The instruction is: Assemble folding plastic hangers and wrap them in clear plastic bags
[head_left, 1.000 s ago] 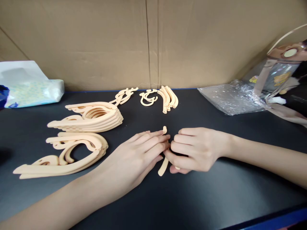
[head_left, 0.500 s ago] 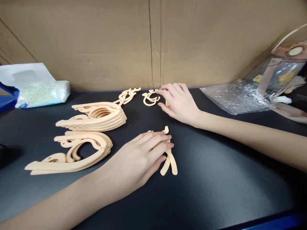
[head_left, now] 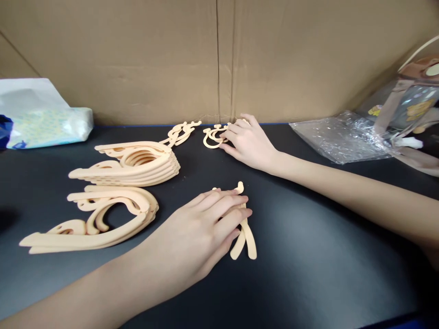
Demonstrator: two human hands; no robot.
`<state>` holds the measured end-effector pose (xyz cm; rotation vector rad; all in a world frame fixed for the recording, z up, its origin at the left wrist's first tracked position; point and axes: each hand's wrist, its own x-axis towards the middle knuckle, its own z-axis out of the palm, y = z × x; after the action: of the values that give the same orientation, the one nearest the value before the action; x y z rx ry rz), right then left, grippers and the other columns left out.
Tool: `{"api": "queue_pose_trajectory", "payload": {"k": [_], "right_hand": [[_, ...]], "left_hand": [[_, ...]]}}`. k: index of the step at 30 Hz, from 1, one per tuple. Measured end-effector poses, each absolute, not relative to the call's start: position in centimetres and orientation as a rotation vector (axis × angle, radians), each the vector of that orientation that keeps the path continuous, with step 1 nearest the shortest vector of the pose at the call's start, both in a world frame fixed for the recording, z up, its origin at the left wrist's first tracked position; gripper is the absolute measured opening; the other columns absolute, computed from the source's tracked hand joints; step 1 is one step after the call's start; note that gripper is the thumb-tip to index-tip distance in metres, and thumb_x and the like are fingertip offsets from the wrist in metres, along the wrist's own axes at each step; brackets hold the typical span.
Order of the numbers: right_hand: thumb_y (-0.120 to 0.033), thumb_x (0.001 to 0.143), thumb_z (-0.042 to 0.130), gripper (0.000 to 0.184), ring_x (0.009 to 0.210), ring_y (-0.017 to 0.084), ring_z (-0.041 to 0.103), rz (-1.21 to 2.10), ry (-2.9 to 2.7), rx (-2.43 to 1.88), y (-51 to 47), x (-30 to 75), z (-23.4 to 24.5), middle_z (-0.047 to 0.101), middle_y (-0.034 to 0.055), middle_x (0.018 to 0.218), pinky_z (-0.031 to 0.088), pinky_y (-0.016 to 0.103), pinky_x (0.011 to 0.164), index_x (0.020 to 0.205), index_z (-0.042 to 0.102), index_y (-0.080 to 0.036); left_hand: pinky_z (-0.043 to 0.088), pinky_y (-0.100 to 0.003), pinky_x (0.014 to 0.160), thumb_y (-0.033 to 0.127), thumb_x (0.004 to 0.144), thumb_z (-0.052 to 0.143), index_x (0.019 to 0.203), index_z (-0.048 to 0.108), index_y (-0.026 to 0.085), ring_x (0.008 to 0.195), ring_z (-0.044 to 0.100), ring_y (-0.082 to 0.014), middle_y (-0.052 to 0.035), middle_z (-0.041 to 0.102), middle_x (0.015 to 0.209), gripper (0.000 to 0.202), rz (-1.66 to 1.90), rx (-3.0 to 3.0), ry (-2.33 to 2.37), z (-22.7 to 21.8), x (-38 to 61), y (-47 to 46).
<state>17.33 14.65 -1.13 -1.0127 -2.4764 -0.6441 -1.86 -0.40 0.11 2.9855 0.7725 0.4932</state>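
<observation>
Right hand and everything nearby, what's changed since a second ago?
The right hand let go of one of the crossed beige strips and reached forward to the C-shaped hook pieces; whether it grips one is hidden. The left hand stays over the strips, and both stacks of folding hangers remain in place.

Crossed strips point(head_left: 251, 244) being half-covered by left hand point(head_left: 209, 224) | hooks point(head_left: 211, 146) being partly hidden by right hand point(head_left: 248, 141) | strapped container point(head_left: 419, 98) being cropped at right edge
</observation>
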Motion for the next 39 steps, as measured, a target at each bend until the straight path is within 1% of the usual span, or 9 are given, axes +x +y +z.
{"api": "queue_pose_trajectory", "payload": {"k": [3, 8, 13, 15, 19, 23, 27, 35, 39], "right_hand": [[-0.02, 0.101, 0.046, 0.029, 0.101, 0.027, 0.06, -0.638, -2.49, -1.01, 14.48, 17.25, -0.88, 0.074, 0.0125, 0.103, 0.034, 0.047, 0.109, 0.103, 0.072, -0.009], [-0.019, 0.103, 0.04, 0.032, 0.099, 0.027, 0.06, -0.671, -2.49, -0.984, 14.31, 17.25, -0.7, 0.073, 0.0115, 0.1, 0.034, 0.047, 0.11, 0.104, 0.071, -0.01], [-0.017, 0.104, 0.034, 0.037, 0.097, 0.026, 0.059, -0.677, -2.489, -0.926, 14.45, 17.39, -0.78, 0.072, 0.012, 0.099, 0.036, 0.047, 0.107, 0.113, 0.07, -0.009], [-0.019, 0.105, 0.036, 0.037, 0.098, 0.026, 0.058, -0.682, -2.498, -0.911, 14.51, 17.4, -0.78, 0.072, 0.0117, 0.1, 0.036, 0.046, 0.106, 0.114, 0.07, -0.01], [-0.026, 0.104, 0.044, 0.033, 0.102, 0.026, 0.058, -0.717, -2.534, -0.924, 14.54, 17.2, -0.67, 0.071, 0.0109, 0.103, 0.035, 0.046, 0.108, 0.105, 0.073, -0.012], [-0.024, 0.103, 0.046, 0.029, 0.103, 0.025, 0.058, -0.712, -2.545, -0.94, 14.57, 16.88, -0.55, 0.071, 0.0098, 0.104, 0.035, 0.046, 0.109, 0.105, 0.073, -0.012], [-0.023, 0.102, 0.049, 0.026, 0.102, 0.026, 0.058, -0.58, -2.526, -0.914, 14.63, 16.88, -0.56, 0.072, 0.0107, 0.102, 0.035, 0.046, 0.108, 0.102, 0.072, -0.011], [-0.025, 0.1, 0.055, 0.019, 0.093, 0.023, 0.059, -0.427, -2.447, -0.929, 14.68, 17.33, -0.73, 0.073, 0.0064, 0.095, 0.038, 0.041, 0.097, 0.094, 0.071, -0.016], [-0.027, 0.102, 0.05, 0.023, 0.096, 0.024, 0.059, -0.41, -2.395, -0.924, 14.26, 17.28, -0.38, 0.073, 0.0068, 0.099, 0.036, 0.043, 0.099, 0.095, 0.07, -0.017]], "left_hand": [[0.046, -0.042, 0.111, 0.018, 0.102, 0.045, 0.127, 0.06, 0.015, 0.128, 0.058, -0.0236, -0.0087, 0.066, 0.132, 0.03, 0.489, 2.99, 0.77, 0.12, -1.87, -0.33], [0.045, -0.043, 0.111, 0.016, 0.101, 0.046, 0.126, 0.06, 0.014, 0.127, 0.058, -0.0242, -0.0084, 0.065, 0.133, 0.029, 0.484, 3.0, 0.77, 0.15, -1.82, -0.29], [0.046, -0.043, 0.111, 0.017, 0.101, 0.047, 0.127, 0.059, 0.014, 0.128, 0.058, -0.0243, -0.0085, 0.065, 0.133, 0.029, 0.493, 3.008, 0.773, 0.14, -1.87, -0.42], [0.047, -0.044, 0.11, 0.016, 0.1, 0.047, 0.127, 0.059, 0.014, 0.128, 0.058, -0.025, -0.009, 0.066, 0.133, 0.03, 0.495, 3.013, 0.776, 0.11, -1.87, -0.46], [0.048, -0.046, 0.108, 0.016, 0.1, 0.047, 0.128, 0.059, 0.014, 0.127, 0.058, -0.0262, -0.0097, 0.065, 0.133, 0.03, 0.482, 3.011, 0.771, 0.01, -1.75, -0.4], [0.049, -0.048, 0.107, 0.016, 0.1, 0.047, 0.129, 0.059, 0.014, 0.128, 0.058, -0.0276, -0.01, 0.065, 0.134, 0.031, 0.495, 3.006, 0.779, 0.01, -1.6, -0.31], [0.049, -0.046, 0.107, 0.016, 0.101, 0.045, 0.126, 0.06, 0.015, 0.126, 0.059, -0.0261, -0.0093, 0.066, 0.131, 0.03, 0.496, 3.0, 0.763, 0.11, -1.66, -0.33], [0.049, -0.045, 0.107, 0.016, 0.1, 0.045, 0.127, 0.061, 0.014, 0.126, 0.06, -0.0266, -0.0115, 0.066, 0.131, 0.031, 0.478, 3.008, 0.773, 0.26, -1.62, -0.34], [0.049, -0.046, 0.108, 0.015, 0.1, 0.045, 0.127, 0.061, 0.013, 0.125, 0.06, -0.0271, -0.0118, 0.066, 0.131, 0.031, 0.473, 3.014, 0.765, 0.36, -1.74, -0.38]]}}
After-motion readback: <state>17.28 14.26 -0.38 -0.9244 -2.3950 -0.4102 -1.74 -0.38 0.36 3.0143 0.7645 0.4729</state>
